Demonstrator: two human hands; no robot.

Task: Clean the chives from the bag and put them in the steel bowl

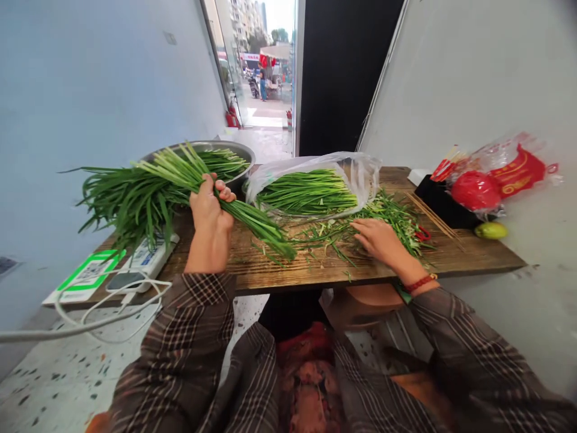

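My left hand (211,207) is closed around a bunch of garlic chives (259,224), raised above the left part of the wooden table (252,273). Pale stem ends point up and left; the green ends slant down to the right, near the tabletop. My right hand (377,239) is low over a heap of chive trimmings (396,219), fingers stretched to the left and touching loose scraps. Between and beyond the hands, more chives (311,191) lie in a clear plastic bag (367,171). Long loose leaves (130,204) droop over the table's left side.
A metal basin (246,157) with chives stands at the back left. At front left are a power strip (153,258), white cables (90,325) and a green-white code card (88,273). Right are chopsticks (435,219), a black box (439,201), red packaging (478,191) and a yellow-green fruit (491,230).
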